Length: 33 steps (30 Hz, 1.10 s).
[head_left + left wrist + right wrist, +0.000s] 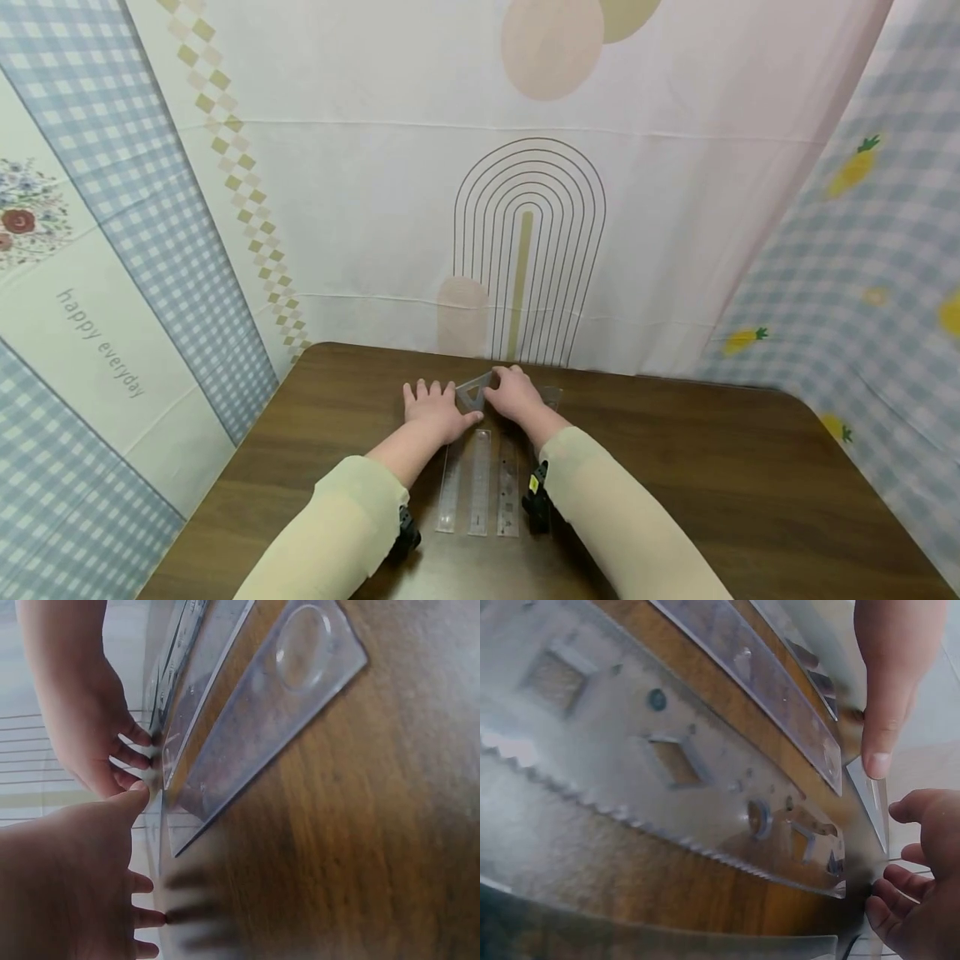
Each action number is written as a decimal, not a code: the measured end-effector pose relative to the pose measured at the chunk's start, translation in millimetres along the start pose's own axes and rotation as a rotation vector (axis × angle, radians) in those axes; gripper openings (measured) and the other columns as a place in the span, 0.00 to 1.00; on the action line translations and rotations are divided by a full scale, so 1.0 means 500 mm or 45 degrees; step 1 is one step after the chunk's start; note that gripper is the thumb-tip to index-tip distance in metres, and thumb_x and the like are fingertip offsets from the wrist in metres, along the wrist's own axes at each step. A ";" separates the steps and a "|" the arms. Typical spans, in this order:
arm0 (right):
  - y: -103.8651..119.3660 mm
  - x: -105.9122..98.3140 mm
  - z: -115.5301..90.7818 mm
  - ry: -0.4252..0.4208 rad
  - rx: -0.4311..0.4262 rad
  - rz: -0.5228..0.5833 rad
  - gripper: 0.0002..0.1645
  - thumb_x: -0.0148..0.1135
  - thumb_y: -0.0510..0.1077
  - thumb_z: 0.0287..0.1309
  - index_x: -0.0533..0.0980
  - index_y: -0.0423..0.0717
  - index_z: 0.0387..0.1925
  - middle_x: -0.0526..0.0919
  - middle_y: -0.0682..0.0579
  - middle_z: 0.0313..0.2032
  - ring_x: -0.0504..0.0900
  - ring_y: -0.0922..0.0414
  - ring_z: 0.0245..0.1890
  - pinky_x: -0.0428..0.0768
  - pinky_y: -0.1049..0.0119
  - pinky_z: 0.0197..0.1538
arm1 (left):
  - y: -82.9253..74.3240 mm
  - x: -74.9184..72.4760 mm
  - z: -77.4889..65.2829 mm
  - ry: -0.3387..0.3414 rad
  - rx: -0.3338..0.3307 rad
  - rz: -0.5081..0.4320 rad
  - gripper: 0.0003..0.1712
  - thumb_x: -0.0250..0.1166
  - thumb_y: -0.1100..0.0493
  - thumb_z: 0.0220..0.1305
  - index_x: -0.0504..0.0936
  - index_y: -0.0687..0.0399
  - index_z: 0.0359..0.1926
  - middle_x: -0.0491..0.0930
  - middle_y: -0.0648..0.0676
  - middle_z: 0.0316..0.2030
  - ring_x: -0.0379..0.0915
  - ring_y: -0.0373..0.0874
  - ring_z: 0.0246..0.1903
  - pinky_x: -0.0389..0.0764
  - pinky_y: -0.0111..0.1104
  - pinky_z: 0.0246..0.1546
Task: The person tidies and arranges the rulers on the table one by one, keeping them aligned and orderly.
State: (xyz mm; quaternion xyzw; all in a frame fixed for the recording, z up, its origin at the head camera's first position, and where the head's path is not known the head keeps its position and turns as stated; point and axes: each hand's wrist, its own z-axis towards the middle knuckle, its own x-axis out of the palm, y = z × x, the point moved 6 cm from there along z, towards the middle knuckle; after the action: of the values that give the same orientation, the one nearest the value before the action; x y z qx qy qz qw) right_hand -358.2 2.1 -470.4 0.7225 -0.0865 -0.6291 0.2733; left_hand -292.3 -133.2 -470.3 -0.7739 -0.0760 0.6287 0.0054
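Note:
A clear set square [472, 383] with a triangular cutout lies flat near the table's far edge, between both hands. My left hand [437, 411] rests beside its left side with fingers spread and thumb pointing right. At the set square's right side is my right hand [514, 394], its fingers loosely bent and touching down there; no firm grip shows. Nearer me lie three clear rulers side by side: a left one [447, 500], a middle one [479, 487] and a right one [727, 780] with cut-out shapes and a wavy edge.
Another clear piece [553, 395] shows partly behind my right hand, its shape mostly hidden. The brown wooden table [712, 475] meets a patterned cloth [375, 208] at its far edge. Checked cloths hang on the left and right.

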 end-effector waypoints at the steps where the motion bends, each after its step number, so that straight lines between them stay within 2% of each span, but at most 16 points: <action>1: -0.001 0.000 0.002 0.002 0.003 -0.002 0.33 0.60 0.51 0.67 0.69 0.41 0.69 0.70 0.38 0.62 0.70 0.40 0.63 0.74 0.47 0.60 | -0.001 0.001 0.001 0.006 0.000 0.003 0.53 0.47 0.21 0.63 0.55 0.48 0.78 0.54 0.60 0.75 0.38 0.63 0.75 0.35 0.59 0.71; 9: -0.014 0.007 0.013 0.015 0.039 -0.053 0.33 0.59 0.51 0.68 0.67 0.43 0.70 0.68 0.38 0.64 0.69 0.40 0.64 0.73 0.47 0.60 | -0.008 0.005 0.002 0.008 0.009 0.027 0.54 0.49 0.20 0.61 0.55 0.46 0.78 0.53 0.59 0.76 0.39 0.62 0.75 0.36 0.60 0.71; 33: -0.005 0.016 0.034 0.108 0.071 -0.133 0.38 0.58 0.57 0.67 0.65 0.45 0.72 0.60 0.37 0.70 0.67 0.39 0.66 0.72 0.46 0.62 | -0.002 0.013 0.008 -0.002 0.012 0.042 0.53 0.50 0.22 0.62 0.56 0.47 0.78 0.52 0.60 0.76 0.39 0.63 0.75 0.36 0.60 0.71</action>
State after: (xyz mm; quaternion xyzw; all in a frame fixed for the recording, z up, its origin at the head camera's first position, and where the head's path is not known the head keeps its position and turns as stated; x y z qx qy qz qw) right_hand -373.6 -4.2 -479.4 0.7593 -0.0545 -0.6089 0.2232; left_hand -295.1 -131.6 -477.5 -0.7745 -0.0604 0.6297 -0.0014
